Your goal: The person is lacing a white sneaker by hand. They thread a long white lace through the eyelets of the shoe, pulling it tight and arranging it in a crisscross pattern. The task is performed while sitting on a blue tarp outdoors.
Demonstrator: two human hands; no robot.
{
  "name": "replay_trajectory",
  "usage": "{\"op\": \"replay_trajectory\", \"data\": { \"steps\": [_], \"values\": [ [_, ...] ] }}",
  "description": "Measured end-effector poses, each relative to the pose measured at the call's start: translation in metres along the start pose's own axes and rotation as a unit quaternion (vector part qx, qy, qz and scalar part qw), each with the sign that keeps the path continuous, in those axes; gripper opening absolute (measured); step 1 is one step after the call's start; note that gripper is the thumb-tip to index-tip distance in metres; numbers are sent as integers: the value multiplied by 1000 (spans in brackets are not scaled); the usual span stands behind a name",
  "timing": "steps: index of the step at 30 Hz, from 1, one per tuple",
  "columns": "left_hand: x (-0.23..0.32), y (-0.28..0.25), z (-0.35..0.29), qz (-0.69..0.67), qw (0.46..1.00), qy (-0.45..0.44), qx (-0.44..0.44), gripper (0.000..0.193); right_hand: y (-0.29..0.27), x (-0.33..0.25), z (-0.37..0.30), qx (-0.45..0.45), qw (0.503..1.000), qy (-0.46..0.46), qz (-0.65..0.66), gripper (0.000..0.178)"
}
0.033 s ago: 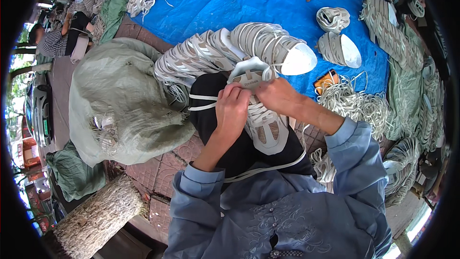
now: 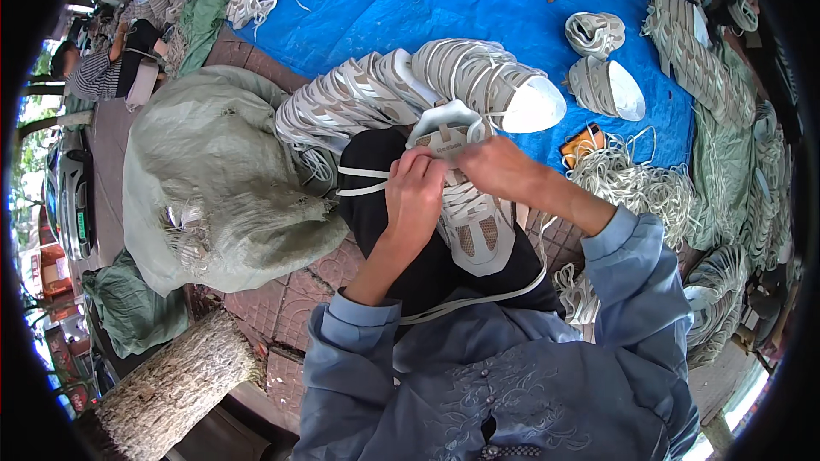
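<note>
A white and tan shoe upper lies across my dark-trousered lap, toe pointing toward me and laces crisscrossed over its front. My left hand is closed at the left side of its tongue. From the other side my right hand pinches at the tongue and lace rows, its fingertips partly hidden. A loose white shoelace loops out left of my left hand; another length runs over my lap. Just beyond the upper stand long nested rows of similar uppers.
A blue tarp spreads ahead, with two small groups of uppers and a tangled lace pile at right. A bulging grey-green sack sits at left, near a tree trunk. Another person sits far left.
</note>
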State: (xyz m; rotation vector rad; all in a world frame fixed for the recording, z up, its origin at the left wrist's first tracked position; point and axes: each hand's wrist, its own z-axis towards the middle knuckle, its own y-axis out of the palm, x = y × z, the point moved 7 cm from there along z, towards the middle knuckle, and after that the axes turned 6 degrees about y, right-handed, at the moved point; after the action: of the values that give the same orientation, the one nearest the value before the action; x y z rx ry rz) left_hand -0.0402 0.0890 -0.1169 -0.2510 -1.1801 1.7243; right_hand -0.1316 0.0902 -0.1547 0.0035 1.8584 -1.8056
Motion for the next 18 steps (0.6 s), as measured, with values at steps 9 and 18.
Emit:
{"op": "replay_trajectory", "data": {
  "steps": [9, 18],
  "values": [
    [-5, -1, -3, 3, 1000, 7, -21, 14, -8, 4, 2, 5, 992, -36, 121, 5],
    [2, 0, -2, 41, 998, 36, -44, 14, -5, 6, 5, 6, 976, -64, 207, 3]
  ]
}}
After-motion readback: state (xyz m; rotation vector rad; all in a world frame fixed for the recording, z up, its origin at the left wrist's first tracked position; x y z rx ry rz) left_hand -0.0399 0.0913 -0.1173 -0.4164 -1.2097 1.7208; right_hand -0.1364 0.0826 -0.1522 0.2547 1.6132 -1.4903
